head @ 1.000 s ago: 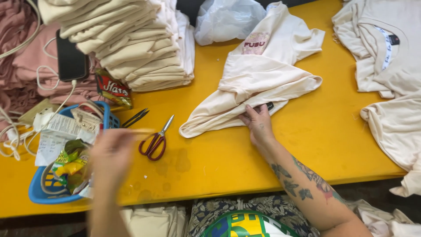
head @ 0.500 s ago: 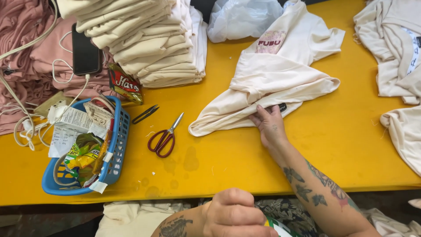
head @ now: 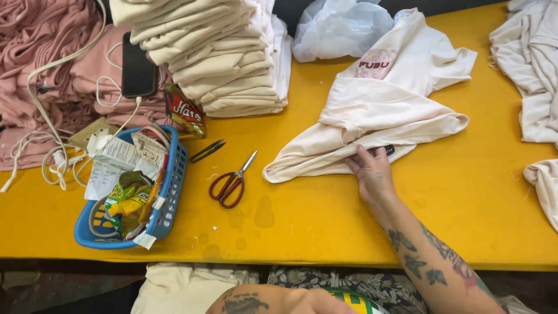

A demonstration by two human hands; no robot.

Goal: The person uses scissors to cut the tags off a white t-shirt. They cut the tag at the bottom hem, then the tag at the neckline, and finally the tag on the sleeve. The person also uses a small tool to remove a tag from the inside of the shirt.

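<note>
While the right hand (head: 375,174) stays flat on the lower edge of the cream garment (head: 378,116), the left hand (head: 314,302) has been drawn back off the table and now sits at the bottom edge of the view, close to the body. A second ago it was blurred above the blue basket (head: 168,192); half a second ago it was already low. Its fingers are cut off by the frame, so whether it grips anything cannot be told; a green-and-yellow object (head: 354,301) lies just beside it.

The right hand's fingers are spread and extended, pinning the fabric near a small dark label (head: 388,150) rather than closing on it. The garment has kept its position and its fold across all three views, lying crumpled on the yellow table (head: 325,232), with a printed patch near its upper end. This suggests the work on that garment is paused at the hold stage, one hand securing it while the other is occupied elsewhere.

Near the table's middle, red-handled scissors (head: 231,183) lie untouched, with small dark snips (head: 207,150) just beyond them. The basket holds papers and snack wrappers. Farther back stands a stack of folded cream garments (head: 215,52), a pile of pink fabric (head: 52,70) carrying a phone (head: 138,67) and cables, and a clear plastic bag (head: 340,26).
</note>
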